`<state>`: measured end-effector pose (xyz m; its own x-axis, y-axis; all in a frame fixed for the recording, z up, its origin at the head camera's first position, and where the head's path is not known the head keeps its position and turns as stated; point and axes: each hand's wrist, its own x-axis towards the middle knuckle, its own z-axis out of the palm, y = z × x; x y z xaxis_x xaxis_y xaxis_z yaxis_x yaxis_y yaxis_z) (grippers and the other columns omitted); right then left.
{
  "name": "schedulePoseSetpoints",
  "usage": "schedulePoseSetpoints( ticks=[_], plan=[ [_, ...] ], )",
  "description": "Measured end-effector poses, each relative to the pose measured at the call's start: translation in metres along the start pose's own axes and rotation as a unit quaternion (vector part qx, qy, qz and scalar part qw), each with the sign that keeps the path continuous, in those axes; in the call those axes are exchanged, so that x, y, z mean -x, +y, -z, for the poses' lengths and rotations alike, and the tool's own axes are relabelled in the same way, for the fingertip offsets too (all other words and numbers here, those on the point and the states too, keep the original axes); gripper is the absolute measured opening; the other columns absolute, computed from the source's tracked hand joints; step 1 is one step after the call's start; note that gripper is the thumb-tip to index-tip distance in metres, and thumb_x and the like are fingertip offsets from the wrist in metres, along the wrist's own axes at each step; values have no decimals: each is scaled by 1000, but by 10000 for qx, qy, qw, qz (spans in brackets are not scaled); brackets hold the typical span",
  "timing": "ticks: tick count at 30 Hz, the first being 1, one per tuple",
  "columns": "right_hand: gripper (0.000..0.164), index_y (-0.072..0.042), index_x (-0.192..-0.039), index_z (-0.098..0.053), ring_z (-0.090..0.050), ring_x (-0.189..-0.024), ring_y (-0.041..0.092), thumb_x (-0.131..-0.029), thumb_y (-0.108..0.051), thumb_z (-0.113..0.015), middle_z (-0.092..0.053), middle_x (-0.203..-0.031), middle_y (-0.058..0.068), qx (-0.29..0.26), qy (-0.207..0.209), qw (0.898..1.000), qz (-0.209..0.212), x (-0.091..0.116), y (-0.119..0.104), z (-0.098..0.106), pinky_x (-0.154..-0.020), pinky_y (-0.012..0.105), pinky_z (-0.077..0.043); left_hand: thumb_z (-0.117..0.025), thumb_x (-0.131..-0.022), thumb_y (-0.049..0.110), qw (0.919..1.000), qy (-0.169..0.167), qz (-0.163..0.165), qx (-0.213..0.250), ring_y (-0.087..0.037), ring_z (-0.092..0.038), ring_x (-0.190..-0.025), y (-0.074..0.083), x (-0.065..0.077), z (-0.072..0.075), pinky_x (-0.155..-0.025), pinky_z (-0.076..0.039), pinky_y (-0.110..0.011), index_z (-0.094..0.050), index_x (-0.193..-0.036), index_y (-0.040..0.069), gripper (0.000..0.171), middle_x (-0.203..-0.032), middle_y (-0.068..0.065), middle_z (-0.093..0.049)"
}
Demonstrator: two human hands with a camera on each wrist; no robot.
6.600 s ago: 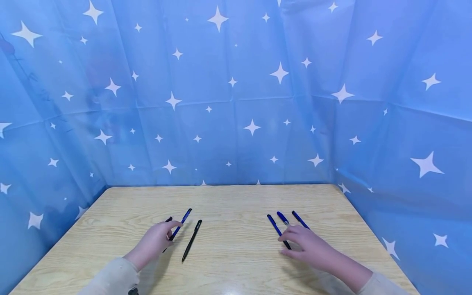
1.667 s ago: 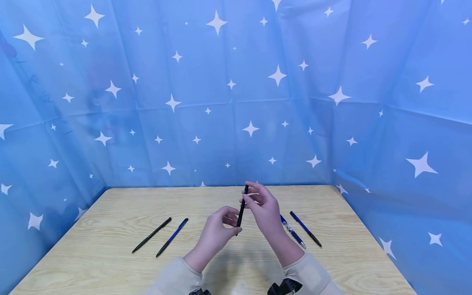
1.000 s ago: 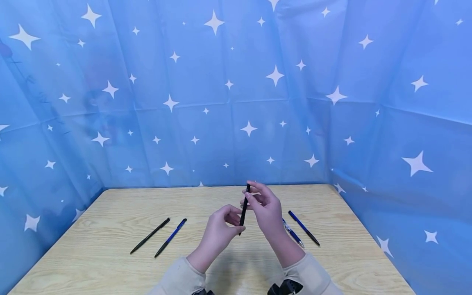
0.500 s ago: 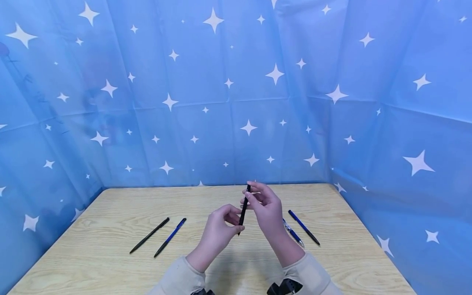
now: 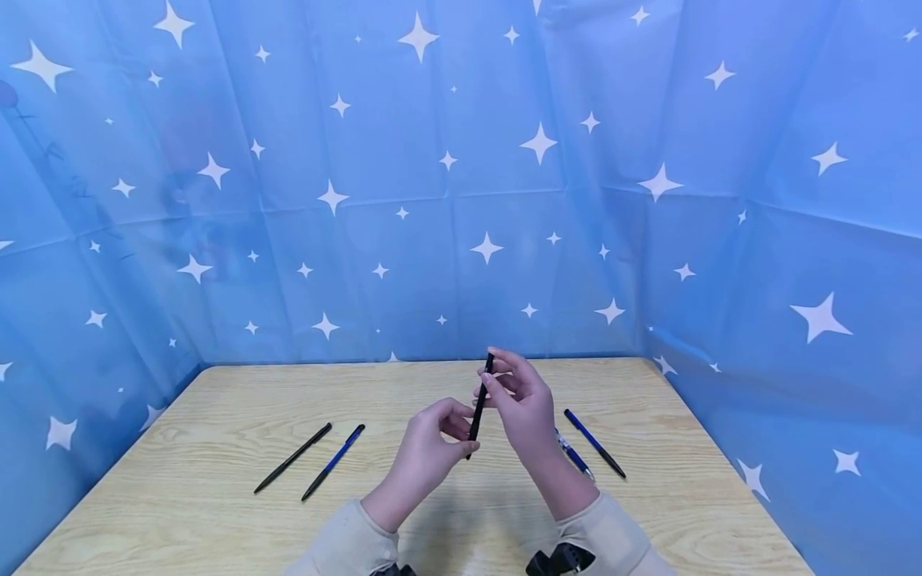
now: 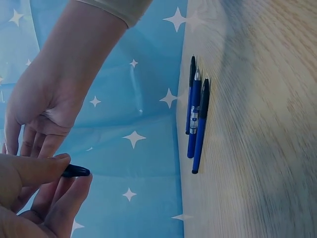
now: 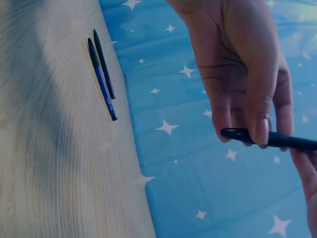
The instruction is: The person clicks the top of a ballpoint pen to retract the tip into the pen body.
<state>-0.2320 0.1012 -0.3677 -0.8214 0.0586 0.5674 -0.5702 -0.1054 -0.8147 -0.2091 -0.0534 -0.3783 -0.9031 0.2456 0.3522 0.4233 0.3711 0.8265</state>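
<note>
Above the middle of the table, both hands hold one slim black pen (image 5: 481,400), tilted steeply. My left hand (image 5: 432,444) pinches its lower end between thumb and fingers. Higher up, my right hand (image 5: 522,400) grips it between thumb and fingers, a fingertip at the top end. In the left wrist view, one dark end of the pen (image 6: 77,171) sticks out from the left fingers. The right wrist view shows the tapered end of the pen (image 7: 237,134) under the left thumb.
On the wooden table (image 5: 216,400), a black pen (image 5: 294,456) and a blue-and-black pen (image 5: 334,462) lie left. At right lie a blue-and-black pen (image 5: 594,444), a clear-gripped blue pen (image 5: 574,456) and another blue pen (image 6: 202,124), hidden in the head view. A starry blue curtain (image 5: 432,200) surrounds the table.
Earlier the hands were apart over the two pen groups; the black pen lay on the left side. Both hands now hold it at the middle. Lately it has shifted slightly up and right.
</note>
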Motion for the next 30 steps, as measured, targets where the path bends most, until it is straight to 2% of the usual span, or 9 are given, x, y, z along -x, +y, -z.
schedulePoseSetpoints(
  ticks=[3, 6, 10, 13, 17, 22, 26, 30],
  plan=[
    [37, -6, -128, -60, -67, -84, 19, -92, 1, -65, -59, -104, 21, 122, -150, 9998, -44, 0, -1, 2, -68, 40, -58, -79, -76, -7, 10000, -29, 46, -40, -11, -64, -74, -1, 0, 2, -70, -54, -26, -67, -102, 6, 32, -81, 3, -63],
    [43, -11, -132, -58, -65, -90, 20, -91, -3, -67, -61, -109, 17, 522, -350, 9979, -124, -2, -2, 6, -74, 37, -57, -79, -76, -6, 9999, -20, 16, -105, -11, -64, -75, -4, 1, 4, -71, -53, -27, -67, -103, 6, 32, -81, 3, -64],
    [49, -16, -138, -54, -63, -96, 21, -91, -9, -69, -63, -114, 10, 1166, -605, 9912, -142, -4, -3, 15, -80, 35, -54, -79, -77, -5, 9997, -3, -26, -251, -11, -64, -76, -10, 1, 10, -71, -53, -27, -68, -104, 7, 32, -81, 4, -64],
    [52, -20, -139, -52, -62, -98, 22, -91, -13, -70, -64, -115, 7, 1517, -830, 9848, -183, -5, -2, 22, -82, 37, -53, -79, -77, -5, 9993, -20, 21, -375, -12, -65, -77, -17, 3, 16, -69, -53, -27, -68, -106, 7, 33, -82, 4, -64],
    [56, -22, -140, -50, -61, -100, 23, -90, -17, -72, -63, -116, 6, 1936, -1253, 9725, -323, -2, 3, 31, -85, 42, -52, -78, -77, -5, 9984, -92, 79, -547, -13, -64, -78, -27, 6, 26, -66, -53, -26, -68, -108, 5, 34, -82, 3, -63],
    [58, -18, -141, -49, -59, -102, 19, -89, -18, -74, -63, -116, 2, 2398, -1682, 9552, -430, 4, 13, 41, -87, 48, -50, -77, -77, -7, 9966, -186, 175, -777, -15, -65, -78, -38, 11, 40, -63, -53, -25, -68, -109, 3, 34, -81, 2, -63],
    [58, -16, -141, -50, -58, -101, 14, -88, -18, -74, -62, -112, -5, 2813, -1924, 9386, -540, 9, 21, 51, -88, 44, -49, -77, -76, -8, 9946, -227, 317, -962, -16, -65, -77, -46, 18, 50, -60, -52, -24, -68, -110, 1, 36, -82, 1, -64],
    [58, -12, -140, -49, -58, -100, 17, -88, -17, -74, -61, -110, -6, 3186, -2159, 9215, -530, 13, 26, 59, -87, 43, -50, -77, -75, -9, 9914, -281, 368, -1225, -16, -65, -75, -56, 24, 61, -60, -52, -22, -69, -110, -1, 38, -82, -1, -65]
  ],
)
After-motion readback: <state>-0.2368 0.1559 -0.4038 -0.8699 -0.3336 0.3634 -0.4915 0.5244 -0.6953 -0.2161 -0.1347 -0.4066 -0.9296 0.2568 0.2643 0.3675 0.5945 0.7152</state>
